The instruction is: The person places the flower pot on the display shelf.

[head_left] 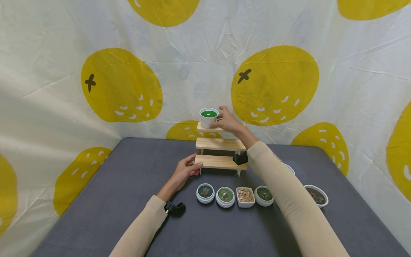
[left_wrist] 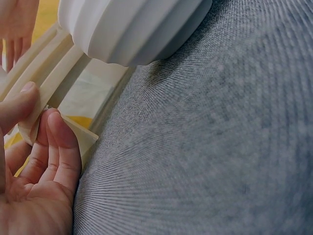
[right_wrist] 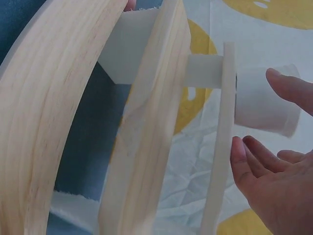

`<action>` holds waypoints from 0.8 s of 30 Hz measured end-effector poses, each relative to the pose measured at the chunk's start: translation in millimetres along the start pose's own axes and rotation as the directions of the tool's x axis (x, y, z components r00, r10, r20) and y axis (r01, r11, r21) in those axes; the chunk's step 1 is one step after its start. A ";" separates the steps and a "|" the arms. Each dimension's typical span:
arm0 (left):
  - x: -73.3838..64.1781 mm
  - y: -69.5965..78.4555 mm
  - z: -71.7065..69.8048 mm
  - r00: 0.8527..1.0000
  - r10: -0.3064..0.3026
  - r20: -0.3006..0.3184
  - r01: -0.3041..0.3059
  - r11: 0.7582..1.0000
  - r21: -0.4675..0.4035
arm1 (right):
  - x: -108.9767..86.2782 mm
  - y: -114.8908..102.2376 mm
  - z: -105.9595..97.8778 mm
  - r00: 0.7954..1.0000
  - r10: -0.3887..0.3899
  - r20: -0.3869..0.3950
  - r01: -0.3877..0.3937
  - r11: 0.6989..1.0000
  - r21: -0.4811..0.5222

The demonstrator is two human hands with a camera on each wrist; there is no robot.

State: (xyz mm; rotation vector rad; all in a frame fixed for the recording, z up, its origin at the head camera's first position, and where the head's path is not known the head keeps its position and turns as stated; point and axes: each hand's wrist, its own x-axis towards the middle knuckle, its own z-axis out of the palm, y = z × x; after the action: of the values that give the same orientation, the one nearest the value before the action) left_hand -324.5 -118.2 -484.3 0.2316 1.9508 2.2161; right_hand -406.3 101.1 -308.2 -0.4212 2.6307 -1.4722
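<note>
A white cup [head_left: 208, 120] with a bright green top stands at the left end of the top step of a three-step wooden stand [head_left: 221, 144]. My right hand [head_left: 228, 120] is beside the cup, thumb and fingers spread. In the right wrist view the thumb [right_wrist: 288, 88] overlaps the cup [right_wrist: 266, 100], and the fingertips are right at the top step's edge. Low on the left, my left hand [head_left: 186, 167] grips the end of the bottom step. The left wrist view shows its thumb [left_wrist: 19, 105] above the board and the fingers curled beneath.
In front of the stand, a row holds round white jars [head_left: 205, 193] with dark or green contents and a square dish [head_left: 245, 197] of chopped bits. An oval bowl [head_left: 316, 195] is at the right; my right sleeve partly hides another dish [head_left: 290, 169]. A fruit-print curtain [head_left: 199, 78] hangs behind.
</note>
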 end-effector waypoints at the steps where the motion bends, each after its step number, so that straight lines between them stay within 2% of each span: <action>1: 0.1 -0.4 -0.2 1.000 0.001 0.001 -0.001 1.000 0.002 | -2.4 -0.1 -2.8 1.000 0.007 0.005 -0.007 1.000 -0.004; 9: -0.8 -1.3 -0.3 1.000 0.013 0.007 -0.013 1.000 0.005 | -24.2 0.2 -23.6 0.999 0.032 0.035 -0.033 0.999 0.018; 19: -2.2 -0.6 -0.4 1.000 0.022 0.010 -0.022 1.000 0.009 | -68.5 2.6 -57.5 0.999 -0.036 0.028 0.034 0.996 0.077; 24: -2.1 0.1 0.1 0.999 0.030 0.022 -0.030 0.999 0.010 | -97.3 3.7 -69.3 0.997 -0.075 0.009 0.075 0.995 0.059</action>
State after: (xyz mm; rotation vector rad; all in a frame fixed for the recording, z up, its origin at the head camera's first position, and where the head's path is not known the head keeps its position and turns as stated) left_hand -322.5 -118.6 -484.2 0.2873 1.9608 2.2125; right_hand -328.9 187.6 -279.5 -0.5258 2.5826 -1.5603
